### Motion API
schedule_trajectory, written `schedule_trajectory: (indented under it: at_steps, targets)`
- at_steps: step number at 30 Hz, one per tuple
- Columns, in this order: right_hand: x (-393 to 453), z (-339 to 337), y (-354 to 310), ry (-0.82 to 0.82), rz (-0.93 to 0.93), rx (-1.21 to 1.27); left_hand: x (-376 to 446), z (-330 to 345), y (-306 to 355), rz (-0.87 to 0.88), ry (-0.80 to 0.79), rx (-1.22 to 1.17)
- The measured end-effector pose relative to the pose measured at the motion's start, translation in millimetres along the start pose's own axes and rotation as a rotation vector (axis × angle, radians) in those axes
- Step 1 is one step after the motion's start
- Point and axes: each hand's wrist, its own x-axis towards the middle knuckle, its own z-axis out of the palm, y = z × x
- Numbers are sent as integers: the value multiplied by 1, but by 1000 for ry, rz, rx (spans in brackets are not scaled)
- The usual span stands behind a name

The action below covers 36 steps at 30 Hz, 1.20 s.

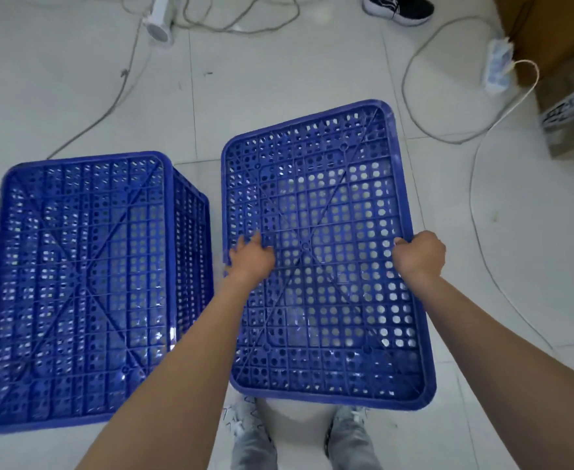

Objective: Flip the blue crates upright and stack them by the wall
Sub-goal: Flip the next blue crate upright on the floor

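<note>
Both our hands grip the upside-down blue perforated plastic crate at centre frame: left hand on its left edge, right hand clenched on the right. Its twin sits lower left. Loose grey cables beyond could snag the flip.

I can read no text anywhere in my view. The box at the right edge carries a dark printed mark on its pale side, but it is too blurred for me to make out any letters. The two crates bear no label or number that I can see, only moulded grid and holes
</note>
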Motion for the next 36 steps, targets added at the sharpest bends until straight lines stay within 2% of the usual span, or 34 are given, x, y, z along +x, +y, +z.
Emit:
schedule_trajectory:
  at_steps: [4, 7, 10, 13, 16, 19, 21, 23, 24, 25, 26, 28, 30, 32, 36]
  targets:
    - [-36, -19, -33, 140, -118, -66, -41, -5, 50, 160, -99, -303]
    - [-71, -18, -62, 150, -202, -137, -65, 1, 69, 214, -145, -473]
    - [-96, -1, -85, 103, -317, -130, -71, 8, 63, 249, -128, -587]
    - [-111, 25, -101, 0, -434, -88, -68, 1, 44, 192, -99, -714]
    - [-127, 51, -114, -154, -455, -22, -52, -13, 14, 73, -36, -852]
    - [-134, 61, -116, -282, -454, 43, -44, -22, -6, 60, 13, -809]
    - [-126, 57, -104, -209, -439, 19, -40, -25, -17, 16, 59, -714]
    - [-105, 47, -83, -6, -424, -104, -31, -27, -29, -22, 89, -622]
    - [-91, 42, -70, 67, -388, -143, -27, -29, -35, -22, 91, -577]
    - [-77, 34, -60, 64, -304, -144, -25, -31, -37, -25, 91, -540]
    - [-63, 30, -50, -7, -194, -95, -23, -33, -39, -26, 91, -511]
    - [-43, 21, -34, -279, 20, 63, -22, -31, -42, -3, 98, -481]
    - [-38, 16, -26, -469, 149, 248, -25, -26, -42, 23, 122, -463]
    - [-35, 18, -21, -469, 169, 341, -26, -19, -41, 32, 155, -478]
    - [-34, 20, -18, -406, 188, 343, -25, -15, -34, 6, 193, -482]
